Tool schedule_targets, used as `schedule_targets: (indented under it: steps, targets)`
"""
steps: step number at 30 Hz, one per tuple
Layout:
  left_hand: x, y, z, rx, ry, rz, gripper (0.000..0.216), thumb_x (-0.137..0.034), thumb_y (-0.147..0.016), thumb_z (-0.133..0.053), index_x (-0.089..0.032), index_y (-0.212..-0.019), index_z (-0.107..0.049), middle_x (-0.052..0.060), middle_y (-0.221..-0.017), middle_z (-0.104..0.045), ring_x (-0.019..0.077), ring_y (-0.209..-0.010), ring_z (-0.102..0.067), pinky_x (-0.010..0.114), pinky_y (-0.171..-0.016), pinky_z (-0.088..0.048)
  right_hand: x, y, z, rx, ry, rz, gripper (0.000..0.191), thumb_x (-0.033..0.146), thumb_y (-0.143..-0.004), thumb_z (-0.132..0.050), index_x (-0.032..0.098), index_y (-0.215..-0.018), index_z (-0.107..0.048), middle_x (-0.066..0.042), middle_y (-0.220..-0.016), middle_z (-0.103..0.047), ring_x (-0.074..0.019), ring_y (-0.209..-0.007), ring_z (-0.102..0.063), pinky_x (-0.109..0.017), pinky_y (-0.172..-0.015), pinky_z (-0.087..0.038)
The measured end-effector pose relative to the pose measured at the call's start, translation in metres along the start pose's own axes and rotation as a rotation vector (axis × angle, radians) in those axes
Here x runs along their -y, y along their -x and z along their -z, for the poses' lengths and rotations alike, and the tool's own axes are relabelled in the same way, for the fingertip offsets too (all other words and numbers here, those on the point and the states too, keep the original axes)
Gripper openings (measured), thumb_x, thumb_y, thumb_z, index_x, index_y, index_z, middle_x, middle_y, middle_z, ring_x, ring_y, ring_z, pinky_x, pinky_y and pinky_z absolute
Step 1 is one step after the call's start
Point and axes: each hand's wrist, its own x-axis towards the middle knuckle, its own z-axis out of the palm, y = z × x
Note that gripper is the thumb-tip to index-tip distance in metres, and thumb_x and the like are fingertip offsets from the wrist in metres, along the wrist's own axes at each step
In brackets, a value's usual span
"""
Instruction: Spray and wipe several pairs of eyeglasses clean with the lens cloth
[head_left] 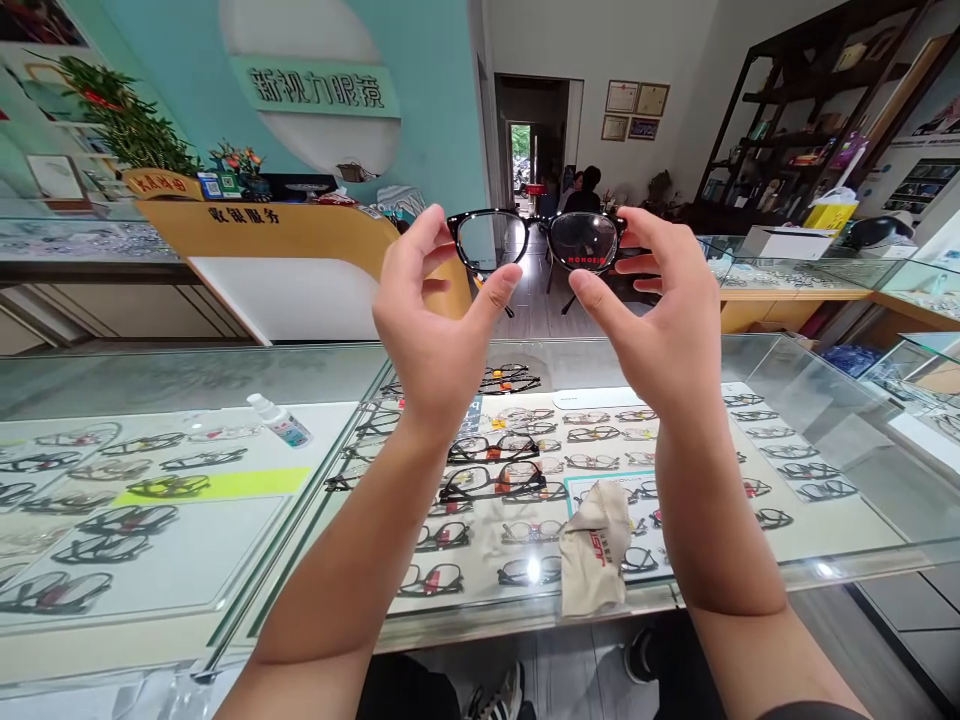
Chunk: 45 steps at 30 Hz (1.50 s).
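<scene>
A pair of black-framed eyeglasses (538, 224) is held up in front of me, above the glass display case (495, 620). My left hand (439, 305) grips the left end of the frame, its thumb below the left lens. At the other end my right hand (652, 305) pinches the frame, thumb under the right lens, which bears red lettering. The temples point away and downward. Below the hands, a beige cleaning cloth (596, 550) with red print lies on the case near its front edge. Several black eyeglasses (491, 482) sit around the middle of the case.
A white spray bottle (279, 420) lies on the left part of the counter. Rows of spectacles fill the case (802, 470) under glass. Beyond stands a yellow and white service desk (300, 290). Two people (589, 190) sit far back near a doorway. Dark shelves (795, 100) stand at right.
</scene>
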Motion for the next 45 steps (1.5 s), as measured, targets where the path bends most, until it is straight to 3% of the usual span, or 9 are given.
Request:
schedule_targets:
  steps: [10,18,21,27,32,35,40,45]
  targets:
    - [0.017,0.001,-0.011,0.014,0.054,0.052,0.069,-0.070,-0.086,-0.084,-0.038,-0.145,-0.068,0.007,-0.141,-0.074,0.0359,-0.130,-0.072,0.054,-0.102,-0.061,-0.003,-0.003,0.000,-0.014,0.069,0.018,0.059,0.065,-0.102,-0.064,0.036,-0.152,-0.053,-0.013,-0.146,-0.064,-0.0377,-0.134,-0.067,-0.066,-0.110,-0.059]
    - [0.012,-0.007,0.002,0.165,0.086,0.049,0.068,-0.077,-0.089,-0.077,-0.043,-0.147,-0.067,0.000,-0.145,-0.073,0.0406,-0.145,-0.063,0.064,-0.113,-0.052,-0.013,-0.005,0.007,0.021,0.073,-0.009,0.061,0.072,-0.101,-0.061,0.039,-0.153,-0.057,-0.012,-0.146,-0.068,-0.0388,-0.135,-0.068,-0.067,-0.110,-0.060]
    - [0.002,-0.008,0.005,0.132,0.074,0.036,0.065,-0.074,-0.087,-0.079,-0.045,-0.144,-0.069,0.000,-0.144,-0.072,0.0406,-0.143,-0.063,0.064,-0.110,-0.054,-0.017,-0.006,0.011,0.068,0.049,-0.043,0.064,0.074,-0.099,-0.063,0.038,-0.152,-0.061,-0.011,-0.145,-0.071,-0.0385,-0.132,-0.070,-0.066,-0.110,-0.060]
    - [-0.023,-0.006,0.002,0.010,-0.119,-0.036,0.055,-0.065,-0.088,-0.084,-0.042,-0.137,-0.072,0.004,-0.133,-0.075,0.0354,-0.122,-0.072,0.055,-0.092,-0.062,-0.018,-0.007,0.013,0.170,0.004,-0.105,0.062,0.068,-0.100,-0.067,0.036,-0.152,-0.063,-0.009,-0.145,-0.073,-0.0356,-0.126,-0.074,-0.067,-0.112,-0.058]
    - [-0.024,-0.008,0.004,0.025,-0.182,-0.071,0.062,-0.067,-0.090,-0.082,-0.039,-0.144,-0.069,0.005,-0.135,-0.072,0.0358,-0.127,-0.070,0.054,-0.096,-0.062,-0.018,-0.008,0.013,0.200,0.001,-0.102,0.058,0.063,-0.100,-0.069,0.034,-0.150,-0.065,-0.010,-0.143,-0.076,-0.0347,-0.120,-0.076,-0.065,-0.110,-0.060]
    - [-0.024,-0.010,0.006,0.015,-0.142,-0.063,0.066,-0.069,-0.088,-0.083,-0.038,-0.144,-0.068,0.006,-0.137,-0.070,0.0374,-0.133,-0.066,0.057,-0.103,-0.060,-0.019,-0.009,0.009,0.144,-0.003,-0.053,0.061,0.063,-0.099,-0.070,0.036,-0.153,-0.062,-0.009,-0.147,-0.074,-0.0358,-0.124,-0.075,-0.064,-0.109,-0.060]
    - [-0.019,-0.013,0.005,-0.007,-0.011,-0.060,0.073,-0.071,-0.086,-0.083,-0.039,-0.149,-0.064,0.005,-0.145,-0.066,0.0390,-0.148,-0.054,0.061,-0.123,-0.050,-0.010,-0.011,-0.003,-0.058,0.102,0.074,0.065,0.061,-0.101,-0.065,0.042,-0.161,-0.048,-0.010,-0.159,-0.064,-0.0389,-0.141,-0.065,-0.066,-0.116,-0.057]
    - [-0.002,-0.013,-0.001,-0.020,-0.010,-0.089,0.081,-0.077,-0.086,-0.079,-0.039,-0.153,-0.058,0.005,-0.155,-0.061,0.0401,-0.157,-0.047,0.063,-0.125,-0.047,-0.002,-0.008,-0.014,-0.104,0.195,0.094,0.063,0.055,-0.105,-0.060,0.047,-0.165,-0.039,-0.009,-0.157,-0.064,-0.0355,-0.138,-0.064,-0.066,-0.118,-0.056]
